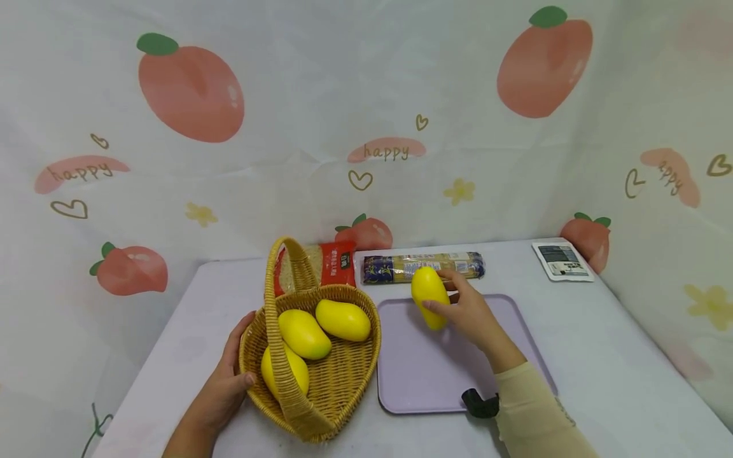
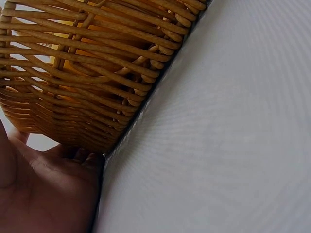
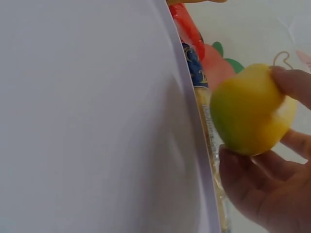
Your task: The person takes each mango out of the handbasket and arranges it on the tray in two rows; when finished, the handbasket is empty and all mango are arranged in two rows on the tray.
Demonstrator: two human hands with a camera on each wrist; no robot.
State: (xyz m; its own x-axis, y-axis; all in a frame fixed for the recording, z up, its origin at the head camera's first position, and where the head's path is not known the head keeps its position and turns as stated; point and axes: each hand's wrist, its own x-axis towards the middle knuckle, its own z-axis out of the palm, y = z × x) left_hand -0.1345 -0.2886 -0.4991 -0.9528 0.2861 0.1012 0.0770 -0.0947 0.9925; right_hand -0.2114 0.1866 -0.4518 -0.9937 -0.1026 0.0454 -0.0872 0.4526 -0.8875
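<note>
My right hand [image 1: 466, 312] grips a yellow mango [image 1: 428, 298] between thumb and fingers, above the far part of a lilac tray [image 1: 401, 381]. The right wrist view shows a greenish patch on this mango [image 3: 250, 111]. At the left, my left hand [image 1: 220, 388] holds the side of a heart-shaped wicker basket [image 1: 343, 381] with a tall handle. Three yellow mangoes lie inside the basket, one mango [image 1: 343, 320] at its far right. The left wrist view has the left palm [image 2: 53, 189] low against the woven wall [image 2: 97, 97].
Behind the basket lies a red food packet [image 1: 339, 264]. A long clear-and-blue package [image 1: 380, 270] lies beyond the tray. At the back right is a white pouch [image 1: 564, 261]. A black curved object [image 1: 480, 404] rests at the tray's near edge, partly behind the right sleeve.
</note>
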